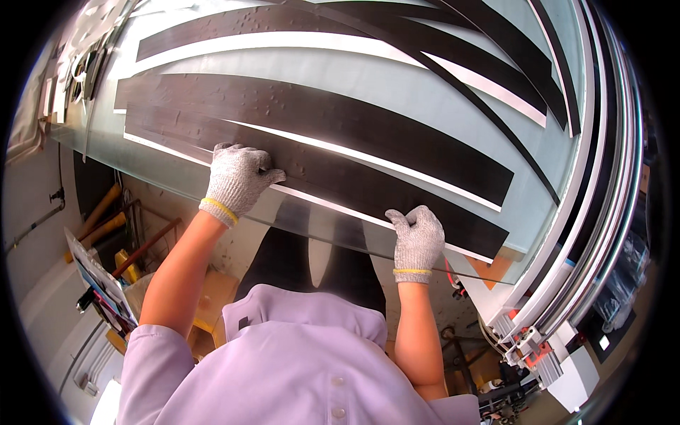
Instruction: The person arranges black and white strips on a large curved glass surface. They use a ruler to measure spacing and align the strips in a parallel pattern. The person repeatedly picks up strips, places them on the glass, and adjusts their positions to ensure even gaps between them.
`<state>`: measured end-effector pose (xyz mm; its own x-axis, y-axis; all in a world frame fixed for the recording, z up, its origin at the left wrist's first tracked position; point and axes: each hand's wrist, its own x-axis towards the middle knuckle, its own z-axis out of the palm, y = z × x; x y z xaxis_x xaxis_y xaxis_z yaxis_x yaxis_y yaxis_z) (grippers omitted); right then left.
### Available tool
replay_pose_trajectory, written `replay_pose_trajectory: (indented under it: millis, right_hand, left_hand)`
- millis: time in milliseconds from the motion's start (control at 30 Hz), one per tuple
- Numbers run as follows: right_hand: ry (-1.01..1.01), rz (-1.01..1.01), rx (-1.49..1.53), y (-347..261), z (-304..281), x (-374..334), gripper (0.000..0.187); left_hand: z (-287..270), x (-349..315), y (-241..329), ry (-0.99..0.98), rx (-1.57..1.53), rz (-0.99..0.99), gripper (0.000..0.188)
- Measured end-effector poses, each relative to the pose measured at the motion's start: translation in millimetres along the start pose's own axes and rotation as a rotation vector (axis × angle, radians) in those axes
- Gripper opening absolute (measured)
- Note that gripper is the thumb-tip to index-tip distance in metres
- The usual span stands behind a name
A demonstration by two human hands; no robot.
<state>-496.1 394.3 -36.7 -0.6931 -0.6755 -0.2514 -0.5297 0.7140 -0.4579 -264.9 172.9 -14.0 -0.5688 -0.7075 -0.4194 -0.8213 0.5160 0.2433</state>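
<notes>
A long black strip [340,177] with a white near edge lies along the front of a glass-topped table [382,81]. My left hand [239,177], in a grey knit glove with a yellow cuff band, is closed on its near edge, left of the middle. Farther right, my right hand [419,241], gloved alike, grips the same edge near the strip's right end. Both hands have curled fingers, and their thumbs point toward each other. Just behind, a second wide black strip [319,120] with a white edge lies nearly parallel, partly overlapping the first at the left.
More black strips [489,78] lie across the far table, crossing at the right. A narrow black strip [489,127] runs diagonally. Metal rails [602,177] border the right side, with a red-and-white fitting [528,343] below. Yellow tubes [103,212] stand at the lower left.
</notes>
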Motion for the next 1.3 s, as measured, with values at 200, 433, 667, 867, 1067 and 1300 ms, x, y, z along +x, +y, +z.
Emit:
replay_pose_trajectory:
  millis: [200, 433, 667, 867, 1067, 1300]
  right_hand:
    - [0.017, -0.028, -0.048, -9.7, -0.9, -0.9, 0.041]
    - [-0.134, -0.158, -0.201, -125.6, 51.2, -0.4, 0.033]
    - [-0.075, -0.027, -0.002, -161.4, 64.1, -6.1, 0.039]
    - [-0.107, 0.038, 0.026, -157.5, 66.8, -5.7, 0.039]
    - [-0.106, 0.044, 0.076, -163.3, 68.4, -4.6, 0.036]
    - [-0.136, 0.093, 0.083, -166.2, 68.2, -3.0, 0.034]
  left_hand:
    - [1.9, 0.1, 0.5, 0.062, 0.037, 0.030, 0.033]
    - [6.0, 0.1, 0.9, 0.111, 0.128, 0.059, 0.034]
    - [-8.6, -13.3, -63.0, 0.157, -0.019, 0.154, 0.024]
    - [-73.3, -12.2, -249.1, 0.184, 0.019, -0.015, 0.030]
    - [-98.5, -7.6, -308.4, 0.118, -0.010, -0.110, 0.033]
    - [-105.5, -2.0, -306.9, 0.048, 0.005, -0.128, 0.037]
